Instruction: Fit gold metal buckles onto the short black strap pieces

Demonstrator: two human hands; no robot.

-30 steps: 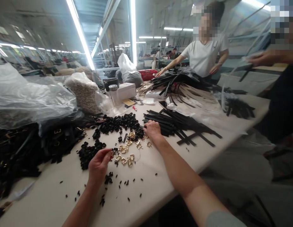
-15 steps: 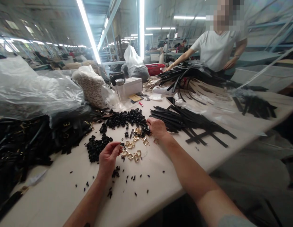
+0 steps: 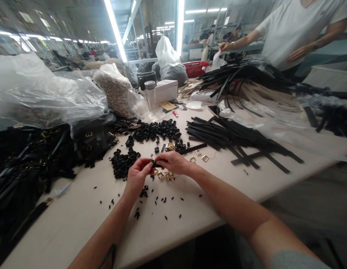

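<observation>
My left hand (image 3: 139,173) and my right hand (image 3: 173,162) meet over the table, fingers pinched together. My right hand grips the near end of a black strap (image 3: 193,148) that runs out to the right. My left hand pinches a small black piece (image 3: 153,163) at the strap's end; what it is I cannot make out. Gold buckles (image 3: 164,175) lie just beneath the hands, and two more gold buckles (image 3: 202,157) sit to the right. Black loops (image 3: 159,131) are heaped behind, with another clump of black loops (image 3: 123,163) left of my left hand.
A stack of black straps (image 3: 232,136) lies right of my hands. Black belts with buckles (image 3: 36,157) and plastic bags (image 3: 47,97) fill the left. A white box (image 3: 166,89) and a cup (image 3: 150,94) stand behind. A person in white (image 3: 291,28) works across the table. Small black bits (image 3: 159,201) dot the near edge.
My right hand left the buckle pile with a black strap and came to meet my left hand. My left hand rose slightly. The view tilted down and shifted.
</observation>
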